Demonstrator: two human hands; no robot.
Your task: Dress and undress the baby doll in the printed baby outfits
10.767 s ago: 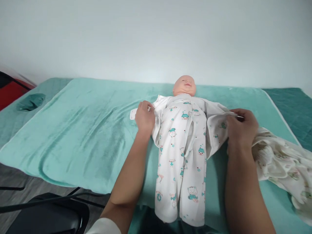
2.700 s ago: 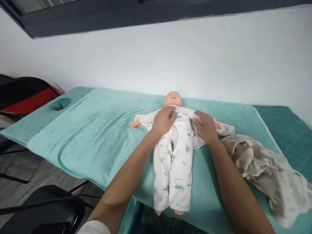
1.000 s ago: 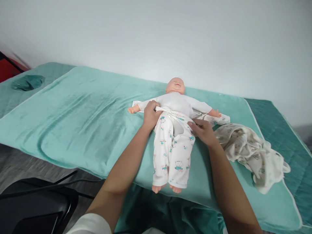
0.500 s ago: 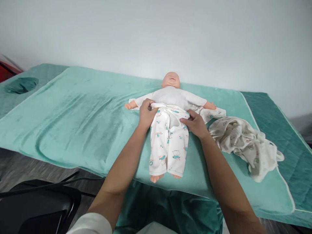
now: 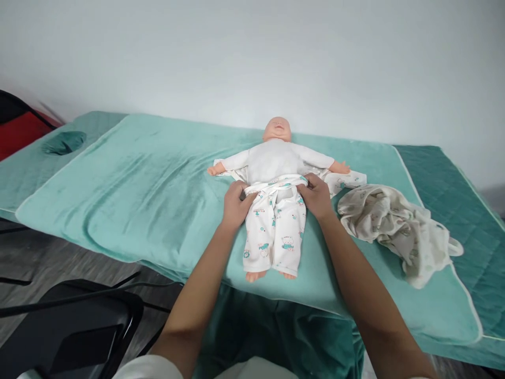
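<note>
A baby doll (image 5: 278, 158) lies on its back on a teal towel (image 5: 150, 184), head toward the wall, arms spread. It wears a plain white top and printed white trousers (image 5: 274, 231). My left hand (image 5: 234, 204) grips the trousers' waistband at the doll's left-hand side of the picture. My right hand (image 5: 315, 195) grips the waistband on the other side. Both hands are closed on the fabric at the doll's waist. The doll's bare feet stick out near the towel's front edge.
A crumpled cream printed garment (image 5: 394, 226) lies on the towel right of the doll. A printed cloth (image 5: 347, 181) lies under the doll's arm. A dark green pad (image 5: 461, 195) covers the table's right end. A black chair (image 5: 74, 331) stands at lower left.
The printed garment covered the doll's chest earlier; now the white top shows and both hands have come to the waist and drawn the waistband up.
</note>
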